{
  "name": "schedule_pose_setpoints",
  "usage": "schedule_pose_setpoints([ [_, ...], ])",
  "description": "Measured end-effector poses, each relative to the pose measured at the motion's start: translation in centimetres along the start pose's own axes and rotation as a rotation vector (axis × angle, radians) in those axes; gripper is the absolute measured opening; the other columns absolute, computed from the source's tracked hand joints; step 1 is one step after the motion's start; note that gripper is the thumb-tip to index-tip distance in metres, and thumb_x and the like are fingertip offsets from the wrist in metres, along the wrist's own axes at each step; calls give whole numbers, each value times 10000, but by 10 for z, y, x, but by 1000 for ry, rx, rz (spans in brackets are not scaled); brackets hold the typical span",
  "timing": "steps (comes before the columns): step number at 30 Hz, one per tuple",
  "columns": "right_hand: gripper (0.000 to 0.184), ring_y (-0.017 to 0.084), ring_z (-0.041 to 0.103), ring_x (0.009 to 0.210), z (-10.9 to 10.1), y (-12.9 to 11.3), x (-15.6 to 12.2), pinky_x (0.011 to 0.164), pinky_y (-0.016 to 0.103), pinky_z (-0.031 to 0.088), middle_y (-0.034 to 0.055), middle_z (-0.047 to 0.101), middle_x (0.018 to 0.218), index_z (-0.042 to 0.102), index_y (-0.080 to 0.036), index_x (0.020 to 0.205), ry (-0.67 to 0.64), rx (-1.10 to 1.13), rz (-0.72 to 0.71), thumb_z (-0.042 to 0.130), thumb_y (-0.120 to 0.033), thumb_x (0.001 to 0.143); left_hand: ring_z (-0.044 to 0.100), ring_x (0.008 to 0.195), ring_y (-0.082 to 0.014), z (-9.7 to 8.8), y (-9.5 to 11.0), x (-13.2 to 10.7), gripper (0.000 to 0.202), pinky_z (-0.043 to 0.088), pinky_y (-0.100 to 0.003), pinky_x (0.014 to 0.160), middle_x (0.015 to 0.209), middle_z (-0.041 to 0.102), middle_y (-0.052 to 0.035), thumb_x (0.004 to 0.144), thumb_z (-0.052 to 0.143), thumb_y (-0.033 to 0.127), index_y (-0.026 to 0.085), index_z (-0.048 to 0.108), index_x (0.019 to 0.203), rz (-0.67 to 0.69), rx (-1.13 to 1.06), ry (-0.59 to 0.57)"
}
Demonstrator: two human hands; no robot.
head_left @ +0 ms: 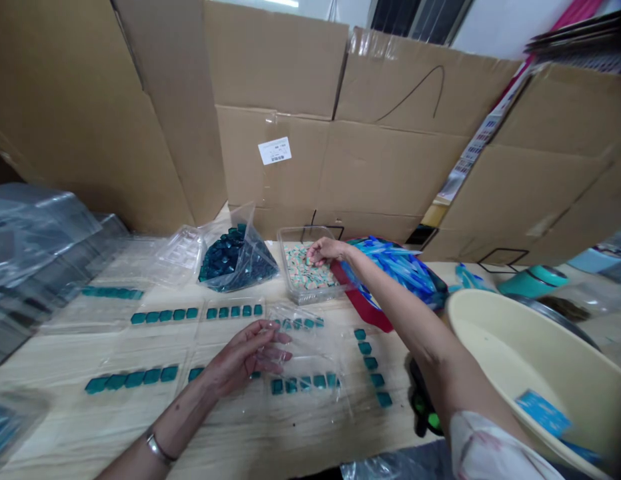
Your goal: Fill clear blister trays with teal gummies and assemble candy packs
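Observation:
My left hand has its thumb above and its fingers beneath a clear plastic tray, seen as a faint sheet with glare, held over the table. Through the tray show rows of teal squares. My right hand reaches into a clear plastic box filled with small pale and green pieces. Its fingertips are pinched together among the pieces; what is between them is too small to make out. Just left of the box stands an open clear bag of dark teal pieces.
More teal squares lie in rows on the left, with a column on the right. Beyond my right forearm are a red tray of blue strips and a cream basin. Stacked clear containers stand left; cardboard walls the back.

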State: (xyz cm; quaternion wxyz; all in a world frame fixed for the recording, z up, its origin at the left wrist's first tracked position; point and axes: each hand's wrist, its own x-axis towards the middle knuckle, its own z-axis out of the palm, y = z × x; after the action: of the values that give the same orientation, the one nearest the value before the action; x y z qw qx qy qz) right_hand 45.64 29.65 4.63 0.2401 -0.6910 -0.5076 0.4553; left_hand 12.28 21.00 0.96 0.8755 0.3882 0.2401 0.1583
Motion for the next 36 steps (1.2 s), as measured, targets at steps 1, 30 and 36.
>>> schedule_pose_setpoints([
  [1, 176, 80, 582, 482, 0, 1, 2, 490, 162, 503, -11, 634, 555, 597, -127, 727, -45, 32, 32, 732, -76, 625, 654, 831, -241, 0, 0, 0, 228, 527, -332, 656, 1034, 618, -112, 815, 566, 276, 157, 506, 1000, -1, 2, -1],
  [30, 250, 64, 479, 526, 26, 10, 8, 522, 156, 368, -92, 506, 508, 568, -137, 598, 183, -285, -125, 738, -13, 462, 655, 836, -238, -4, -4, 2, 249, 528, -331, 650, 1045, 621, -124, 803, 584, 273, 161, 516, 1015, 7, -6, -28],
  [36, 180, 70, 527, 463, 21, 8, 1, 500, 167, 453, -62, 557, 498, 585, -134, 661, 101, -94, -36, 715, -41, 580, 655, 832, -234, -4, -4, 2, 245, 528, -319, 636, 1057, 619, -128, 798, 589, 282, 161, 523, 1000, 8, 9, -16],
])
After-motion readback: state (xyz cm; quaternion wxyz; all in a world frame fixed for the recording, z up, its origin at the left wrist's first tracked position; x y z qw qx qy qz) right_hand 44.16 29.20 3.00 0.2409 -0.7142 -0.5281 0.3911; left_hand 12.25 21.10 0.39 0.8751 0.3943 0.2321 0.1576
